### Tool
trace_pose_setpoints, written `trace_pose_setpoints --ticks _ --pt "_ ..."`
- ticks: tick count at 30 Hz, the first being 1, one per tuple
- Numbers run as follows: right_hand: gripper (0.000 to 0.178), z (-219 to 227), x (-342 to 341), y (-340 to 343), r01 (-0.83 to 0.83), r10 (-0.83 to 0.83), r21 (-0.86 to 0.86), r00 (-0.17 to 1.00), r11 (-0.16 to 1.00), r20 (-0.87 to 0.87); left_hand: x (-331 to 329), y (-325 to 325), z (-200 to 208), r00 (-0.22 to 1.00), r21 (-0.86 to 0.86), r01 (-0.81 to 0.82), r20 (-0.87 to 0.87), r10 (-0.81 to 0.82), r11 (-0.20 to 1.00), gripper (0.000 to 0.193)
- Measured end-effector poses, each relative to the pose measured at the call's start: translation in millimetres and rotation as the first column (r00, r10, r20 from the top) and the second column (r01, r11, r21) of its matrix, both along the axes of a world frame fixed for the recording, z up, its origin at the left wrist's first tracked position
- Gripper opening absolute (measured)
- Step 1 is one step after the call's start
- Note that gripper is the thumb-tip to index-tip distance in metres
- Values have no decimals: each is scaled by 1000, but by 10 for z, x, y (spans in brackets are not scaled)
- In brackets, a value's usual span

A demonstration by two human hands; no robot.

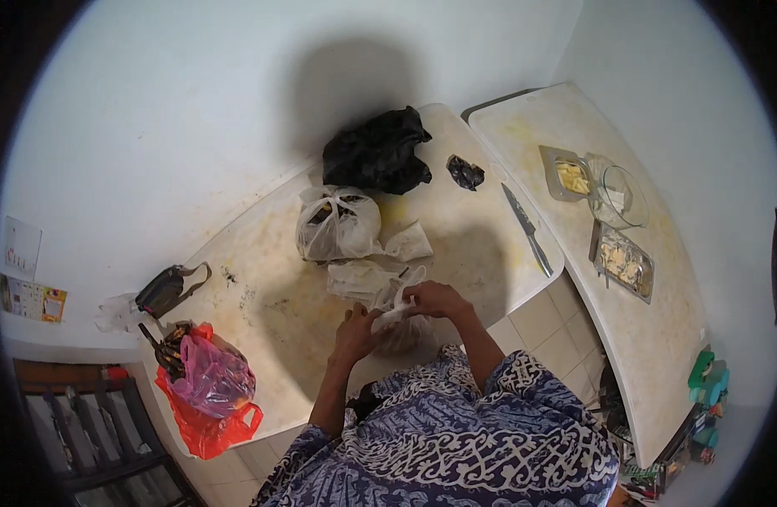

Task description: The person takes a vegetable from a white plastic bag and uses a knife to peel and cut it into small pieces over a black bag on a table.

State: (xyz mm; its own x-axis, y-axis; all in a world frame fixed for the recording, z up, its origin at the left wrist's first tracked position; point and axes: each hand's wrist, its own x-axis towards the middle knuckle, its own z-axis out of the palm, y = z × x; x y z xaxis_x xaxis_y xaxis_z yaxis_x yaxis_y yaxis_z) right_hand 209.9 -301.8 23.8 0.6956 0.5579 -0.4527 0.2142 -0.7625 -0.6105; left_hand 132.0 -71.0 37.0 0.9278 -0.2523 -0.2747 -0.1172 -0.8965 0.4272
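Note:
At the near edge of the table, a thin whitish plastic bag [408,336] bulges with contents I cannot make out. Its gathered top is gripped from the left by my left hand [359,329], fingers closed. From the right, my right hand [439,301] pinches the same bunched plastic. Just beyond my hands lies a flat, pale plastic packet [355,279]. Farther back sits a fuller knotted clear bag [342,226] with dark and yellowish things inside, and a small white packet [410,242] rests to its right.
Behind stand a black plastic bag [376,152] and a small black bundle [465,172]. A knife [528,228] lies near the right edge. The second table holds metal trays [623,264] of food and a glass bowl [627,198]. Left are a red bag [204,431] and a dark pouch [163,291].

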Motion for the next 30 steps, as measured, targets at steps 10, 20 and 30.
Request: trace_pose_setpoints --ticks 10,20,30 --pt "33 -40 73 -266 -26 16 117 996 993 90 -39 38 -141 936 -408 -145 237 258 901 19" --pt "31 -159 -156 -380 384 -437 300 890 873 133 92 28 -121 918 -707 -312 -54 392 635 49" --pt "44 -37 63 -358 -44 -53 392 971 919 232 -8 -140 -187 975 -231 61 223 -8 971 49"
